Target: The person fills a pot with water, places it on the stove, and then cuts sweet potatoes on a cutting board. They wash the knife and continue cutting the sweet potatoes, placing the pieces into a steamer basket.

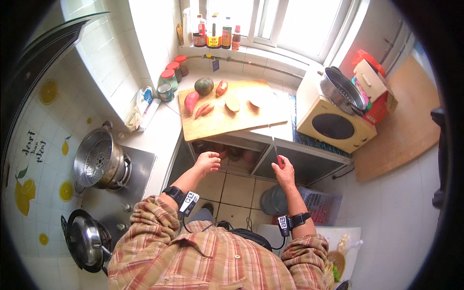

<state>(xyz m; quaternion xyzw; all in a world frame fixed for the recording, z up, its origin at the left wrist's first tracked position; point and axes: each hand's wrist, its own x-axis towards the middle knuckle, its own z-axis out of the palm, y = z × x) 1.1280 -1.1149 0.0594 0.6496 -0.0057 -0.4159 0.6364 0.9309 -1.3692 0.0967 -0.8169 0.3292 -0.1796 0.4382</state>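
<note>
My right hand (284, 171) grips the red handle of a kitchen knife (274, 144), its thin blade pointing away from me towards the board's front edge. My left hand (208, 162) hangs in the air short of the counter, fingers loosely curled and holding nothing. Beyond both hands lies a wooden cutting board (232, 125). On it sit a dark green squash (204, 86), a pink sweet potato (191, 102), a reddish-brown root (222, 88) and small reddish roots (204, 110). A pale yellow cut piece (232, 104) lies mid-board; another pale piece (256, 102) is washed out by glare.
Left of me, a steamer pot (95, 159) stands on the gas stove (136, 166), with a lidded wok (85, 241) nearer. Red-lidded jars (169, 76) line the back left corner. On the right, a cream microwave oven (335, 125) carries a metal steamer (342, 88). Sauce bottles (214, 34) stand on the sill.
</note>
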